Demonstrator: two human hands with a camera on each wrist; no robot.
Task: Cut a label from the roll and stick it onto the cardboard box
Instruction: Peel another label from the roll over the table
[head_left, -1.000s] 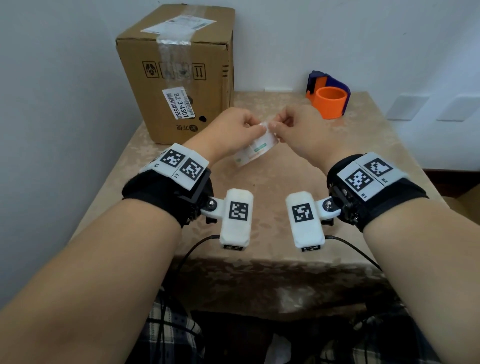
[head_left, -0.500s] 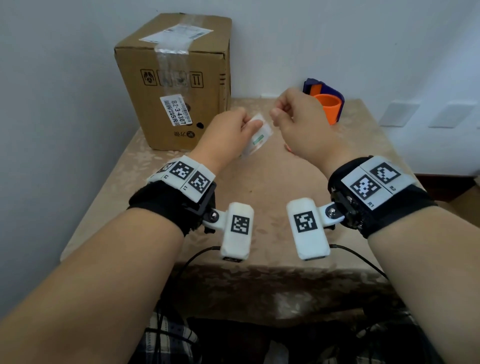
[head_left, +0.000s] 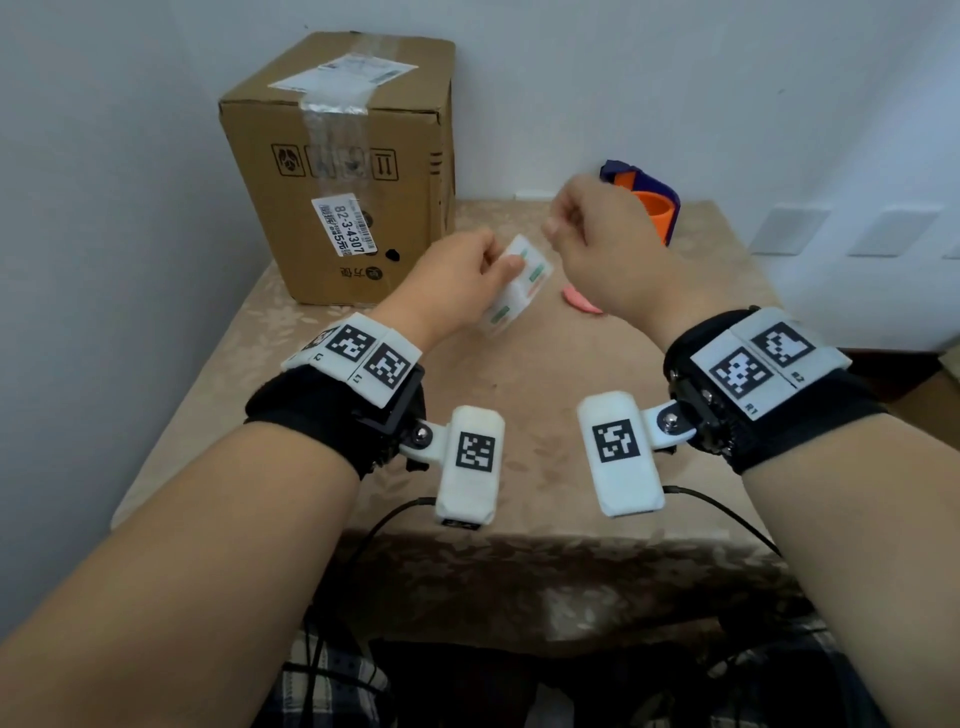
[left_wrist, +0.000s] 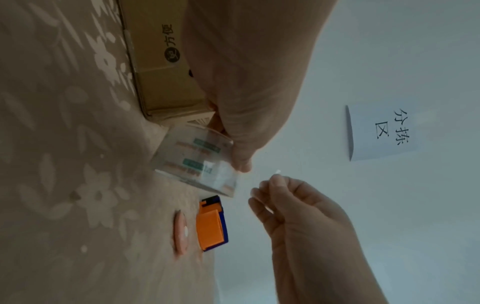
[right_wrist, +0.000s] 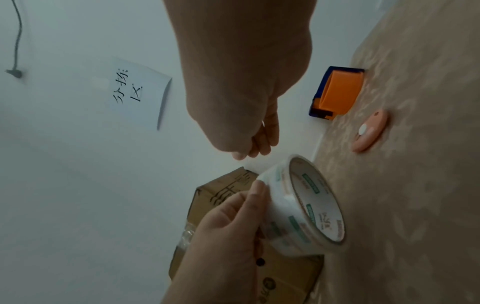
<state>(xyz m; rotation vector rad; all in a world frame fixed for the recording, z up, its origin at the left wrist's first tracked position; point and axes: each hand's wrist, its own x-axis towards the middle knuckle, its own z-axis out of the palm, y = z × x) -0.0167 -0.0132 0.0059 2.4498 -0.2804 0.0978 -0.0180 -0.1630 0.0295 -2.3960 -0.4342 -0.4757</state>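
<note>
Beige table (head_left: 545, 415): cardboard box (head_left: 343, 171) at eleven o'clock. Left hand (head_left: 452, 280) grips the label roll (head_left: 517, 280); right hand (head_left: 597, 244), fingers pinched together, holds something unclear at one o'clock.

A table (head_left: 545, 457) covered in beige floral-patterned cloth stood in a corner of plain white walls (head_left: 675, 78). A handwritten paper notice (left_wrist: 381, 131) hung on one wall. Lighting was soft and even.
</note>
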